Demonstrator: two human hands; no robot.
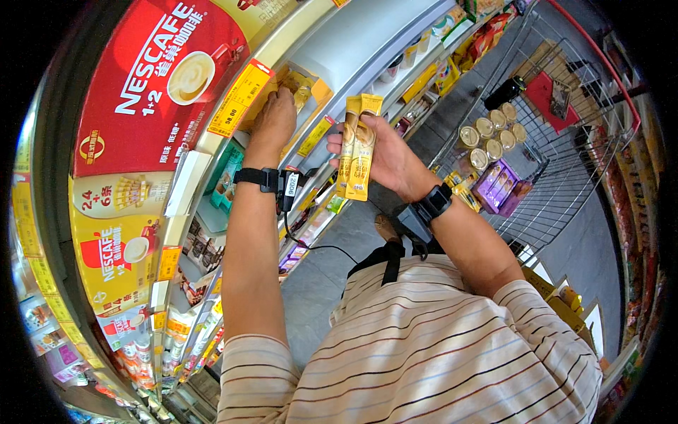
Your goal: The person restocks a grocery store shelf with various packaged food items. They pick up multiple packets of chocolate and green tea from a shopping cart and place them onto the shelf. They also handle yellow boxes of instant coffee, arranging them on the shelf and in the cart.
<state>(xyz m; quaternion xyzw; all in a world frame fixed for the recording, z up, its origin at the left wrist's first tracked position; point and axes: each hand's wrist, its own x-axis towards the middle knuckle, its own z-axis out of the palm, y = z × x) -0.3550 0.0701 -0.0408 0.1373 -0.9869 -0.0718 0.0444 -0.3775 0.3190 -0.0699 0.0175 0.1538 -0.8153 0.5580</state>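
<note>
My right hand [389, 153] grips two long yellow sachets [356, 151] side by side, thumb over their upper part; they have pictures of a drink and bear writing. My left hand [275, 119] reaches into an open yellow cardboard box [320, 95] on the shelf, beside shiny yellow packets [303, 90]. Its fingertips are partly hidden, so whether they grip a packet cannot be told. Both wrists wear black straps with devices; a black cable runs from the left one. The yellow price label [241, 98] on the shelf edge is just left of that hand.
A wire shopping cart [561, 212] at right holds several round-lidded tubs [492, 148], a purple box [495, 185], yellow packets [463, 191], a black bottle [506, 93] and a red flat item [548, 100]. Large Nescafé boxes [159, 69] fill the left shelves. An opened carton [572, 312] lies low at right.
</note>
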